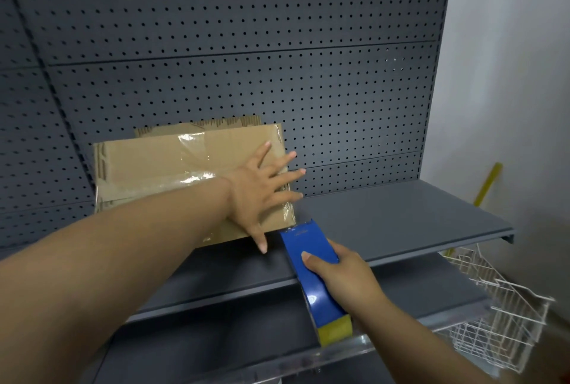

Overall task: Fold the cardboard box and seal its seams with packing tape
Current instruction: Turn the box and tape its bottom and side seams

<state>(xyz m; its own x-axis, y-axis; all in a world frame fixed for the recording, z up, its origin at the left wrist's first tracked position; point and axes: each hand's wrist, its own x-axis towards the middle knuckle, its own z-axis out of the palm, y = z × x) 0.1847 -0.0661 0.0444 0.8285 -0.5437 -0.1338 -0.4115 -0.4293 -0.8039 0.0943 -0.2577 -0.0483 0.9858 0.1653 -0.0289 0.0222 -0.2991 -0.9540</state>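
A brown cardboard box [160, 161] lies on the grey shelf [385, 217], leaning toward the pegboard, with clear packing tape shining across its top and right end. My left hand [262, 192] presses flat on the box's right end, fingers spread, thumb down over the front edge. My right hand [342, 275] grips a blue tape dispenser [311, 263] with a yellowish tape roll at its near end. The dispenser's front tip meets the box's lower right corner.
A dark grey pegboard wall [246, 44] rises behind the shelf. A lower shelf [246, 337] juts out beneath. A white wire basket [499, 319] hangs at the lower right, and a yellow stick [487, 183] leans against the white wall.
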